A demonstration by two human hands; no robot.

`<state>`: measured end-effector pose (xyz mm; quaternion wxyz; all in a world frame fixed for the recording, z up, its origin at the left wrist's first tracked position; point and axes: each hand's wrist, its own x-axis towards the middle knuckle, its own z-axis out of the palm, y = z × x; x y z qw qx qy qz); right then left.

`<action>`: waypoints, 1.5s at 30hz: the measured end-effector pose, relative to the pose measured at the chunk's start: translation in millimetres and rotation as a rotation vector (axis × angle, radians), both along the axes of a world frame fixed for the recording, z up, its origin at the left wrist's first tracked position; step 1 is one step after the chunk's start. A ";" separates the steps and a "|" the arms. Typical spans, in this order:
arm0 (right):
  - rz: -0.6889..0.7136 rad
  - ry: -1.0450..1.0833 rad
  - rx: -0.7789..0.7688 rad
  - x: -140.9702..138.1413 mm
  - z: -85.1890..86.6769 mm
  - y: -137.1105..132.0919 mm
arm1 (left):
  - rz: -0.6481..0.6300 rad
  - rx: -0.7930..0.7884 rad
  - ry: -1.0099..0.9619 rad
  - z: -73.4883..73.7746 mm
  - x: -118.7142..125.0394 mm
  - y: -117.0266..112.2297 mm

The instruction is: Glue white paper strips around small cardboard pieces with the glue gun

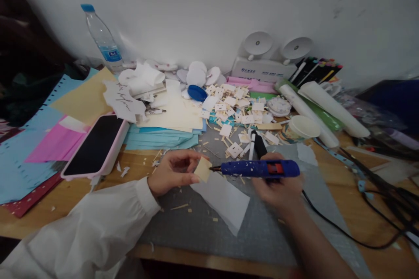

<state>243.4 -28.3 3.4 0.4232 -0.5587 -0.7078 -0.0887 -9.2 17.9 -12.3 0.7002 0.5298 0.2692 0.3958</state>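
Observation:
Between thumb and fingers, my left hand (175, 171) pinches a small cream paper square (203, 169). My right hand (278, 189) is wrapped round the handle of a blue hot glue gun (244, 168), whose body lies level and points left. Its dark nozzle tip reaches the right edge of the paper square; whether they touch I cannot tell. Below both hands lies a white sheet of paper (225, 205) on a grey cutting mat (183, 235). Beyond the glue gun is a heap of small cream paper figures (235, 150) with drawn faces and thin strip limbs.
A phone in a pink case (96, 146) lies at left, beside coloured paper sheets (160, 137). A water bottle (103, 39) stands behind. To the right are a paper cup (299, 129), paper rolls (334, 109) and a black cable (347, 239). Paper scraps litter the mat.

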 end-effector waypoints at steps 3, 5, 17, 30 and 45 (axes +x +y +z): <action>-0.024 -0.017 -0.008 1.1 -1.0 0.9 | 0.004 -0.014 -0.003 0.8 0.3 0.2; -0.042 -0.025 -0.039 2.3 -2.4 1.5 | 0.009 -0.016 0.000 1.5 0.6 0.1; -0.021 -0.007 0.027 1.4 -1.2 1.3 | -0.007 -0.014 0.013 2.4 -0.8 -1.0; 0.001 0.004 0.007 -1.3 5.4 1.1 | -0.062 0.028 0.044 -1.9 -2.8 -0.4; 0.008 -0.016 0.042 -1.5 3.2 0.0 | -0.107 0.102 0.074 2.9 -1.0 -0.4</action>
